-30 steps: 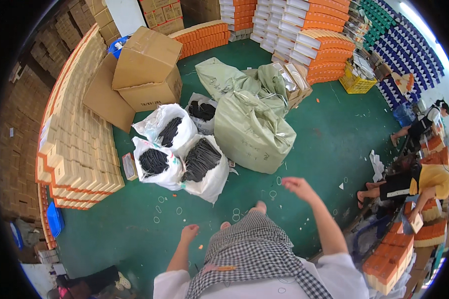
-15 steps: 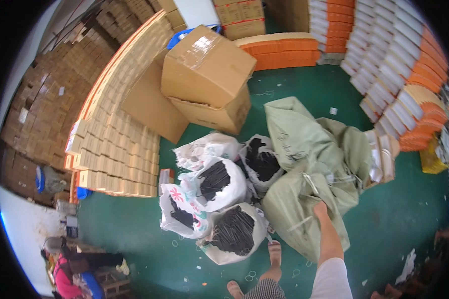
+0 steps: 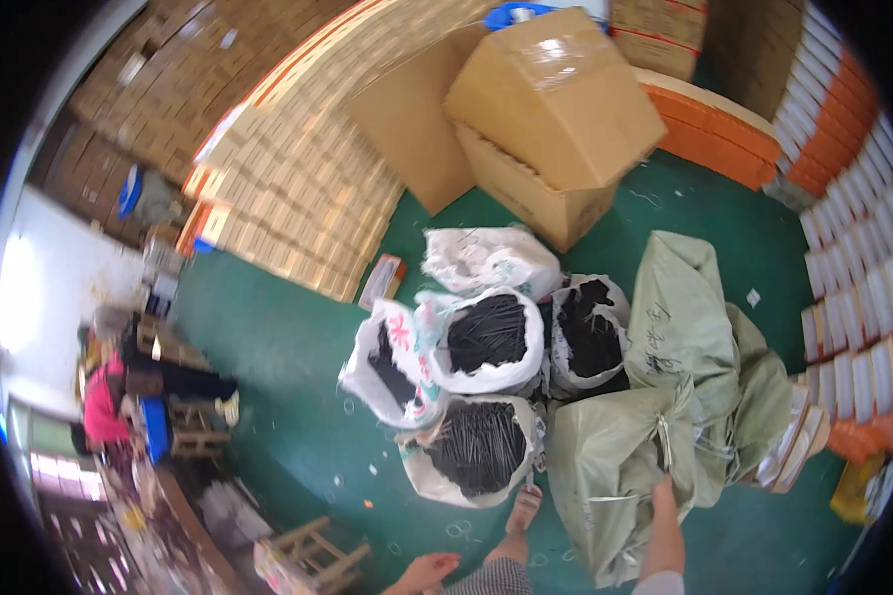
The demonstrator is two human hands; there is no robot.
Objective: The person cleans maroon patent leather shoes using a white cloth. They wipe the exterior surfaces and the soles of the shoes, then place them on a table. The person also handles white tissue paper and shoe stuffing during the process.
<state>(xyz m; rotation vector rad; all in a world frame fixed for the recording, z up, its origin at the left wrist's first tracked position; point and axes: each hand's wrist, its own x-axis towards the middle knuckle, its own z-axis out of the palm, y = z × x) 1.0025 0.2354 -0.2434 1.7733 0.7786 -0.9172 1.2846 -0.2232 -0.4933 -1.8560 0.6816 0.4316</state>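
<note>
My right hand is closed on a fold of a pale green woven sack, beside its tied neck; the fingertips are partly hidden in the cloth. More green sacks lean against it, one with dark handwriting. My left hand is low at the bottom edge by my thigh, holding nothing, its fingers loosely apart. Just left of the green sacks stand white woven bags with torn-open tops, full of thin black strips: a front bag, a middle bag and several around them.
A big brown carton stands behind the bags, near rows of stacked small boxes. Orange and white stacks line the right side. At far left a person in pink is beside wooden stools. A wooden stool stands at lower left.
My view has turned left, so the bags and cartons sit further right in it. My left hand has come into view at the bottom. My right hand stays on the green sack.
</note>
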